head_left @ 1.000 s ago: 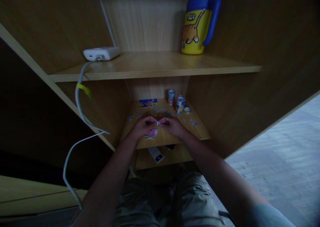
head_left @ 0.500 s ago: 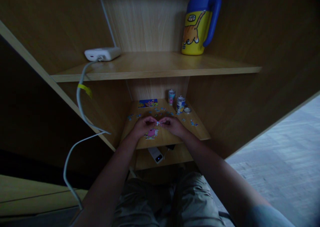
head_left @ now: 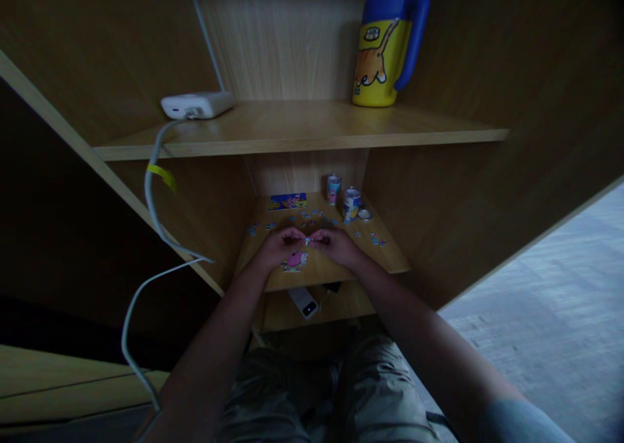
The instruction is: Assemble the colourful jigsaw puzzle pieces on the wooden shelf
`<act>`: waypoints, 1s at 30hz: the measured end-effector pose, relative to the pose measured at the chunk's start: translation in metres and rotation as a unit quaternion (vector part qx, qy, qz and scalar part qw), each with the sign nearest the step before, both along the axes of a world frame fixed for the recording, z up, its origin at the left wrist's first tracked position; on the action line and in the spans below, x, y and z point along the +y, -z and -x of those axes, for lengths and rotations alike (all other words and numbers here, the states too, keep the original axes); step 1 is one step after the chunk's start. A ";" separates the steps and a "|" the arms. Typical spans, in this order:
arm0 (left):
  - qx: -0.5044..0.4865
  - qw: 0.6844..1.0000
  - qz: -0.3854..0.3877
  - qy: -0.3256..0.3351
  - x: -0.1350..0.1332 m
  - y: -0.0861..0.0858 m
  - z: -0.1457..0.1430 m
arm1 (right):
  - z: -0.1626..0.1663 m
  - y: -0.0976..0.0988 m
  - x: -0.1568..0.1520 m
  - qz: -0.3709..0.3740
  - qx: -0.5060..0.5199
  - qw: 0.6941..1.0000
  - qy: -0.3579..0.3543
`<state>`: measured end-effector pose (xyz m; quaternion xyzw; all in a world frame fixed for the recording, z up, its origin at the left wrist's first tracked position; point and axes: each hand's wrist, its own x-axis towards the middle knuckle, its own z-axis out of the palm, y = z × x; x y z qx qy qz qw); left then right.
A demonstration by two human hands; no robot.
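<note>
My left hand (head_left: 281,246) and my right hand (head_left: 336,245) meet over the lower shelf board, fingertips pinched together. Between them is a small light jigsaw piece (head_left: 307,241), gripped from both sides; whether it is one piece or two joined I cannot tell. Just below my left hand lies a partly joined patch of jigsaw (head_left: 295,261) with a pink figure on it. Loose jigsaw pieces (head_left: 308,224) are scattered behind my hands, and a few joined pieces (head_left: 377,239) lie off to the right.
At the back lie a blue picture card (head_left: 288,201), two small printed cans (head_left: 333,189) (head_left: 351,203) and a round lid (head_left: 364,214). Overhead, the upper shelf (head_left: 312,134) carries a blue-yellow bottle (head_left: 383,59) and a white charger (head_left: 195,106) with a hanging cable (head_left: 149,196). A phone (head_left: 303,302) sits below.
Both hands keep the same pinch around the small piece. The whole view has shifted very slightly; nothing on the board has visibly moved.
</note>
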<state>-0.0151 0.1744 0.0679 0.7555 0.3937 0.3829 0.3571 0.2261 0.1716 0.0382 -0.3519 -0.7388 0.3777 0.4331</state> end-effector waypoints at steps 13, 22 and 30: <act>-0.014 1.000 0.003 0.008 -0.001 0.000 -0.002 | -0.001 -0.005 -0.005 0.031 0.019 0.999 -0.007; -0.003 1.000 0.007 0.018 -0.004 -0.003 -0.002 | -0.001 -0.007 -0.005 0.014 -0.018 1.000 0.011; 0.004 1.000 0.004 0.020 -0.006 -0.006 -0.004 | -0.002 -0.007 -0.005 -0.018 -0.049 0.998 0.023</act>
